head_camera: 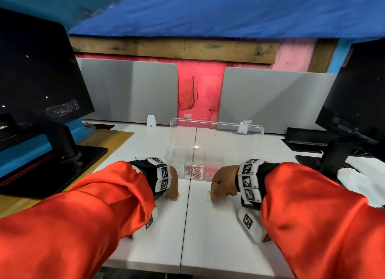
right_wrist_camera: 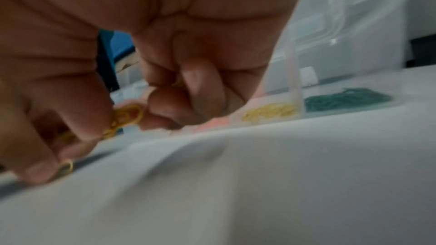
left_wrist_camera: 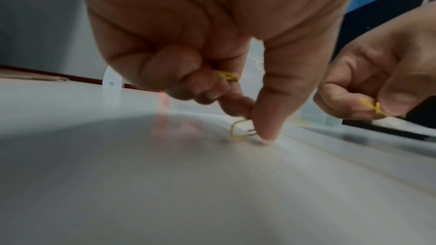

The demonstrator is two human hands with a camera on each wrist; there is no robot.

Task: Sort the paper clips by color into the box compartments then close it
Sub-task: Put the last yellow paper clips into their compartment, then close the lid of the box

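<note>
A clear compartment box (head_camera: pixel 205 154) stands open on the white table (head_camera: pixel 208 226), lid tilted back. Its near compartments hold rose-gold clips (head_camera: pixel 194 172) and pink clips (head_camera: pixel 210 171); the right wrist view shows yellow clips (right_wrist_camera: pixel 271 112) and green clips (right_wrist_camera: pixel 346 99) in it. My left hand (head_camera: pixel 173 187) pinches a yellow clip (left_wrist_camera: pixel 240 130) against the table with thumb and forefinger, and more yellow clips (left_wrist_camera: pixel 226 76) sit in its curled fingers. My right hand (head_camera: pixel 220 183) holds yellow clips (right_wrist_camera: pixel 125 118) and pinches another (right_wrist_camera: pixel 67 167) at the table.
A black monitor (head_camera: pixel 39 74) on its stand is at the left, another monitor (head_camera: pixel 358 104) at the right. Grey divider panels (head_camera: pixel 129 91) line the back of the table. A white cloth (head_camera: pixel 354 181) lies at the right edge.
</note>
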